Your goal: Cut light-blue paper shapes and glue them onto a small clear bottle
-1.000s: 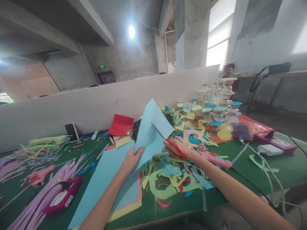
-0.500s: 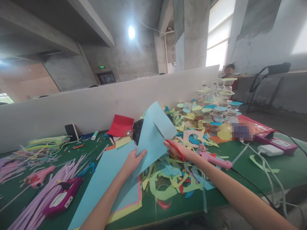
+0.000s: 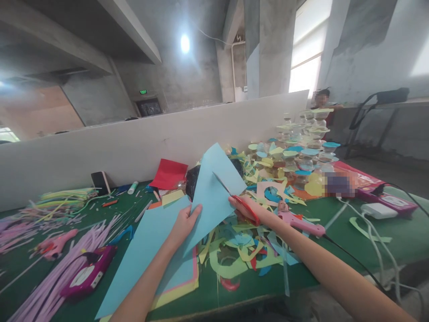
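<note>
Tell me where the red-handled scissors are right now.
In the head view, the red-handled scissors are a little right of centre, in the right hand, their blades at the light-blue sheet that the left hand holds.

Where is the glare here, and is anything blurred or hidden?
All in the head view: a hazy halo surrounds the lamp; the window is washed out; mosaic squares hide two spots at right; the light blue paper and red-handled scissors look fairly clear.

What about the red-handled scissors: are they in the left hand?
No, the right hand holds the red-handled scissors, while the left hand grips the light blue sheet.
</note>
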`<state>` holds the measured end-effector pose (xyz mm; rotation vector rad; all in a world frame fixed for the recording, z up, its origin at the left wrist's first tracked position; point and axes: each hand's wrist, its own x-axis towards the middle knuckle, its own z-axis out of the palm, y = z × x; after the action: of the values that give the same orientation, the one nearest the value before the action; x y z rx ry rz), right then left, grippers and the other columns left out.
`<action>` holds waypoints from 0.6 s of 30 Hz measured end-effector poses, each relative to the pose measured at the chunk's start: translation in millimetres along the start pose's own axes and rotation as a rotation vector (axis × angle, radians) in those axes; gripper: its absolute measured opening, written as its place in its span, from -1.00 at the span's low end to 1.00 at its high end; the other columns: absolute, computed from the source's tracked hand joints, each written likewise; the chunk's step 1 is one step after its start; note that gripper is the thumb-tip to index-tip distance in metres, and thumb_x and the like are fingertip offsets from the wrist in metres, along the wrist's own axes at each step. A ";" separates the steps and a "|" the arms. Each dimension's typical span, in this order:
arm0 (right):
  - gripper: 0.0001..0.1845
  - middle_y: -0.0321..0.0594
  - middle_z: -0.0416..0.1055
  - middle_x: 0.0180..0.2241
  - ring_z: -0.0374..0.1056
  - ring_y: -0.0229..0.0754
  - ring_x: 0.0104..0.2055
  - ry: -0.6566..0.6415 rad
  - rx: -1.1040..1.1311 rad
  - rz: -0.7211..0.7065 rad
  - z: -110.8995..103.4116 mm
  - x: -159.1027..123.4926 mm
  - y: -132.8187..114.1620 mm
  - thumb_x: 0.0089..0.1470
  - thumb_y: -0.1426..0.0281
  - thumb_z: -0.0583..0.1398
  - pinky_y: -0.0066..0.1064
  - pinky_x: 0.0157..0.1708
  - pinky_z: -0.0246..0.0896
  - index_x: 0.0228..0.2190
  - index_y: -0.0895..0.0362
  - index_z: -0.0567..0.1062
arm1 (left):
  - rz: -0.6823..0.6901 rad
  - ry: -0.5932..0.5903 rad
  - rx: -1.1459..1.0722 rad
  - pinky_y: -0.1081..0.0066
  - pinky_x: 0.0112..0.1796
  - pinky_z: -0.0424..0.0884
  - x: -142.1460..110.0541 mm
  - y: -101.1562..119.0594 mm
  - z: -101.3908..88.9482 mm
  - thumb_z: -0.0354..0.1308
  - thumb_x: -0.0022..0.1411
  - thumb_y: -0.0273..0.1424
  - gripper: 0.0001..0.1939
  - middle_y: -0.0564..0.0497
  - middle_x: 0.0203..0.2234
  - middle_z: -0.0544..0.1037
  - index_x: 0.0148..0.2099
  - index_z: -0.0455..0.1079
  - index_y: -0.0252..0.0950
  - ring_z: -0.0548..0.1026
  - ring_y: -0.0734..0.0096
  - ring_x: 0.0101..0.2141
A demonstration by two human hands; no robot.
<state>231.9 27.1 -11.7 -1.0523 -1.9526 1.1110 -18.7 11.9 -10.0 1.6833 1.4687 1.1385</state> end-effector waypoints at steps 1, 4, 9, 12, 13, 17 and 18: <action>-0.48 -0.38 0.16 -0.67 0.07 -0.28 -0.65 0.005 -0.002 0.001 0.0 -1.0 -0.5 0.17 -0.07 0.00 -0.34 -0.56 0.09 -0.58 0.06 0.17 | 0.001 0.002 0.001 0.49 -0.60 0.12 0.1 0.1 -0.1 0.11 0.00 0.15 -0.44 0.15 -0.71 0.18 -0.58 0.10 -0.25 0.16 0.53 -0.63; -0.56 -0.34 0.21 -0.58 0.18 -0.21 -0.56 0.008 0.042 -0.076 0.3 -4.2 -2.8 0.14 -0.04 0.04 -0.29 -0.52 0.20 -0.52 0.04 0.23 | 0.018 0.007 0.006 0.49 -0.60 0.12 -0.1 0.8 0.6 0.12 0.00 0.13 -0.44 0.14 -0.71 0.18 -0.59 0.10 -0.25 0.15 0.53 -0.63; -0.61 -0.17 0.31 -0.36 0.33 -0.03 -0.25 0.047 0.056 -0.141 1.6 -2.4 -0.8 0.12 -0.03 0.03 -0.15 -0.28 0.32 -0.37 0.03 0.33 | 0.022 -0.055 0.000 0.49 -0.59 0.12 -1.3 0.3 2.9 0.11 0.00 0.13 -0.45 0.15 -0.71 0.18 -0.58 0.13 -0.26 0.14 0.54 -0.62; -0.57 -0.23 0.23 -0.49 0.20 -0.13 -0.46 0.084 -0.023 -0.060 2.6 3.4 5.1 0.14 -0.03 0.05 -0.21 -0.44 0.26 -0.51 0.03 0.21 | 0.018 -0.068 0.004 0.49 -0.58 0.10 -1.3 -1.6 3.3 0.10 0.02 0.13 -0.45 0.16 -0.71 0.15 -0.57 0.09 -0.25 0.12 0.55 -0.62; -0.55 -0.27 0.19 -0.54 0.15 -0.17 -0.52 0.085 -0.032 -0.032 2.9 5.1 7.2 0.15 -0.03 0.04 -0.23 -0.50 0.22 -0.53 0.04 0.17 | 0.017 -0.066 0.011 0.49 -0.58 0.10 -1.2 -2.0 3.3 0.10 0.03 0.12 -0.45 0.16 -0.71 0.14 -0.57 0.08 -0.25 0.11 0.55 -0.62; -0.53 -0.31 0.13 -0.59 0.10 -0.21 -0.58 0.091 -0.050 -0.025 3.2 6.7 13.1 0.16 -0.05 0.03 -0.28 -0.59 0.17 -0.55 0.04 0.16 | 0.019 -0.069 0.022 0.48 -0.56 0.13 -1.9 -0.2 3.3 0.09 0.03 0.12 -0.46 0.14 -0.70 0.18 -0.56 0.13 -0.26 0.14 0.53 -0.62; -0.54 -0.29 0.16 -0.57 0.14 -0.20 -0.56 0.098 -0.075 -0.065 3.1 5.9 14.0 0.18 -0.04 0.01 -0.28 -0.56 0.21 -0.53 0.04 0.20 | 0.020 -0.066 0.021 0.48 -0.56 0.13 -2.3 0.9 3.5 0.09 0.03 0.12 -0.46 0.14 -0.70 0.18 -0.56 0.13 -0.26 0.15 0.53 -0.62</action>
<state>231.1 35.6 -24.6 -1.0545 -1.9490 0.9404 -15.1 9.8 -11.2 1.7369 1.4304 1.0710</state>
